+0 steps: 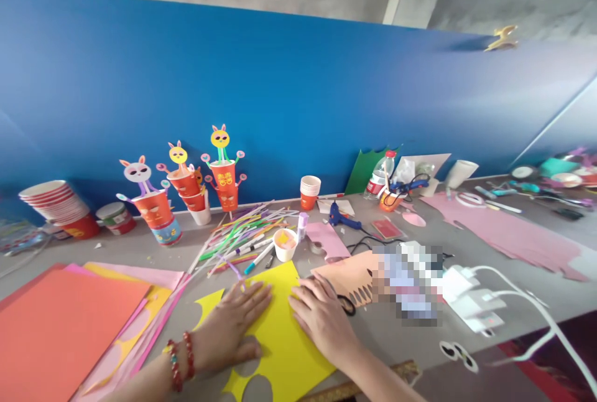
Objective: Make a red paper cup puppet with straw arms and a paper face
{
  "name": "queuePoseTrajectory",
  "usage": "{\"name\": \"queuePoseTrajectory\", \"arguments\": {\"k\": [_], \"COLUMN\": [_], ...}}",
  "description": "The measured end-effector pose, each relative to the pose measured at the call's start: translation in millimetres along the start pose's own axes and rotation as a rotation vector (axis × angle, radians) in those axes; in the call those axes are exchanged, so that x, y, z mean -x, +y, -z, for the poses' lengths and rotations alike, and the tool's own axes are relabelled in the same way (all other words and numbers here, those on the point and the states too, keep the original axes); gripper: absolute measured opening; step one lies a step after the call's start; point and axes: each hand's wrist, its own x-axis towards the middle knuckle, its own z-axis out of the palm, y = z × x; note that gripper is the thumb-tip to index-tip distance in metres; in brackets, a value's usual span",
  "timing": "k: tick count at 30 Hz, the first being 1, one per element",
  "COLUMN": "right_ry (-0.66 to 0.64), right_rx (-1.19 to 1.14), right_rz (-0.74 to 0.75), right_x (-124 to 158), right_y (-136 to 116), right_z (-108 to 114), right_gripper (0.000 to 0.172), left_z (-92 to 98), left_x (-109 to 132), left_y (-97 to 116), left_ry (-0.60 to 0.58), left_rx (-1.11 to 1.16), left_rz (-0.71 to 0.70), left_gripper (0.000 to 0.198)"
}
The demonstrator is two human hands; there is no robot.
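A yellow sheet of paper point(280, 340) with rounded pieces cut from its left edge lies on the table in front of me. My left hand point(233, 324) rests flat on its left side, fingers stretched out and thumb apart, with a red bead bracelet at the wrist. On the right part of the sheet lies my right hand point(321, 318), its fingers spread and slightly bent. Black scissor handles point(346, 305) show just beside the right hand, next to an orange sheet with cut-outs point(354, 271). Below the right forearm, a wooden ruler point(405, 372) is partly hidden.
Stacked coloured sheets point(69, 327) lie at left. Behind are a paper cup with scraps point(285, 245), pipe cleaners point(247, 228), decorated cup figures point(224, 184) and a blue glue gun point(342, 216). To the right stands a power strip with white chargers point(473, 299) and trailing cables.
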Motion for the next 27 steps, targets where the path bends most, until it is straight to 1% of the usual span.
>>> {"name": "queuePoseTrajectory", "arguments": {"k": [3, 5, 6, 7, 8, 9, 11, 12, 13, 14, 15, 17, 18, 19, 21, 22, 23, 24, 26, 27], "right_ry": [-0.006, -0.004, -0.003, -0.003, -0.004, -0.006, -0.008, -0.009, -0.01, -0.008, -0.007, 0.002, 0.008, 0.011, 0.007, 0.002, -0.002, -0.003, 0.014, 0.028], "right_rx": [0.009, 0.02, 0.025, 0.029, 0.031, 0.032, 0.027, 0.025, 0.023, 0.024, 0.026, 0.03, 0.029, 0.025, 0.01, 0.002, -0.004, -0.009, -0.022, -0.03], "right_rz": [-0.006, 0.0, 0.002, 0.005, 0.008, 0.007, -0.003, -0.009, -0.013, -0.016, -0.014, -0.008, -0.006, -0.006, -0.008, -0.011, -0.013, -0.013, -0.005, -0.002], "right_x": [1, 1, 1, 1, 1, 1, 0, 0, -1, -1, -2, -2, -2, -1, 0, 0, 0, 1, 1, 1], "right_y": [0, 0, 0, -1, -1, -2, -3, -4, -5, -6, -6, -6, -6, -5, -4, -4, -3, -3, -2, -1], "right_z": [-1, -2, -2, -2, -1, -1, 1, 2, 3, 4, 5, 5, 4, 4, 2, 2, 1, 0, -2, -3], "right_gripper": [0.018, 0.015, 0.014, 0.014, 0.014, 0.013, 0.014, 0.015, 0.016, 0.018, 0.019, 0.018, 0.017, 0.016, 0.018, 0.02, 0.022, 0.023, 0.021, 0.02], "left_z": [-2.0, 2.8, 6.0, 9.2, 11.7, 13.3, 13.7, 12.8, 11.6, 10.3, 9.2, 8.0, 8.0, 8.4, 10.0, 11.4, 13.2, 15.4, 19.9, 21.8], "left_x": [21, 31, 33, 34, 33, 31, 27, 26, 25, 25, 26, 29, 30, 32, 34, 35, 35, 35, 32, 29], "left_y": [-34, -46, -45, -41, -33, -23, -5, 1, 3, 2, 0, -5, -6, -5, -2, -1, 0, -1, -2, -1], "left_ry": [0.095, 0.168, 0.183, 0.192, 0.173, 0.155, 0.065, 0.018, -0.005, -0.001, 0.019, 0.096, 0.116, 0.112, 0.04, -0.002, -0.018, -0.014, 0.036, 0.063], "left_rx": [-0.174, -0.272, -0.292, -0.292, -0.269, -0.229, -0.113, -0.066, -0.041, -0.039, -0.052, -0.087, -0.089, -0.074, -0.009, 0.02, 0.032, 0.026, -0.007, -0.011], "left_rz": [0.152, 0.269, 0.299, 0.311, 0.28, 0.218, 0.019, -0.045, -0.057, -0.017, 0.053, 0.216, 0.248, 0.225, 0.072, 0.018, 0.018, 0.083, 0.286, 0.345], "left_gripper": [0.081, 0.075, 0.07, 0.067, 0.067, 0.07, 0.079, 0.078, 0.077, 0.076, 0.073, 0.068, 0.067, 0.068, 0.074, 0.075, 0.074, 0.07, 0.062, 0.061]}}
